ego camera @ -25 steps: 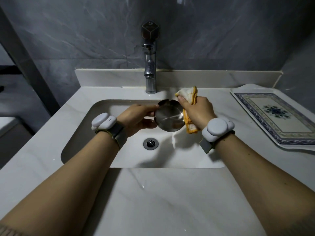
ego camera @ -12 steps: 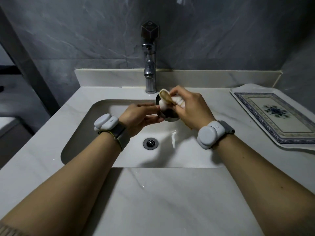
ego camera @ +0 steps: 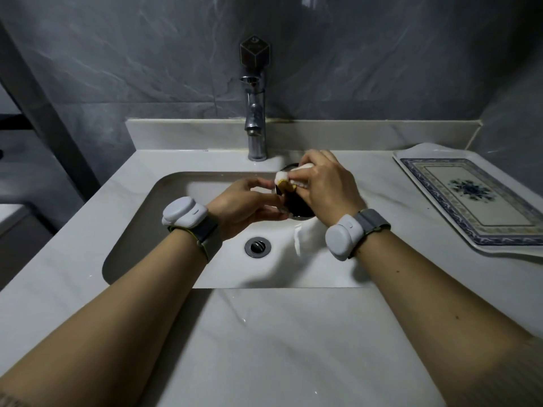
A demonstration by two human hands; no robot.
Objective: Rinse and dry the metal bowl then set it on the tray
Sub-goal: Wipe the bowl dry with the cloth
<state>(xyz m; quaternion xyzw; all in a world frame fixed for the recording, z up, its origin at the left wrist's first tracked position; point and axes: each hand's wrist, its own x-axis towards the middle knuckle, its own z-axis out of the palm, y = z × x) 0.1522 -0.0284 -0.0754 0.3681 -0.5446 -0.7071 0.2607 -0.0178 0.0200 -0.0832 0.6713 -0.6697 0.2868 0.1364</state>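
A dark grey stone-look wall [ego camera: 382,69] is seen behind a pale marble-patterned counter [ego camera: 293,348], into which a white rectangular sink basin [ego camera: 205,186] with a round metal drain [ego camera: 257,247] is set; no water is seen running from the chrome tap [ego camera: 256,118] at the back. At the far right of the counter a white rectangular tray with a blue ornamental border [ego camera: 411,168] is laid, well apart from the hands and with nothing resting on it. Over the far right part of the basin, just below the tap, the small round metal bowl [ego camera: 298,205] is held up; only a dark sliver of it is shown, the rest being covered. Its near rim is pinched by the left hand [ego camera: 244,205], fingers curled on the edge. The right hand [ego camera: 326,186] is closed around a bunched white cloth with a yellow edge [ego camera: 283,179], which is pressed against the bowl's upper rim, apparently into its mouth. Drying is judged to be the step in hand. It would be done well if the bowl were kept firmly pinched and turned a little at a time while the cloth is swept around the inside and over the rim, so no wet patch is missed. The wet metal is likely to be slippery, so the grip should be held secure before the bowl is carried across to the tray.
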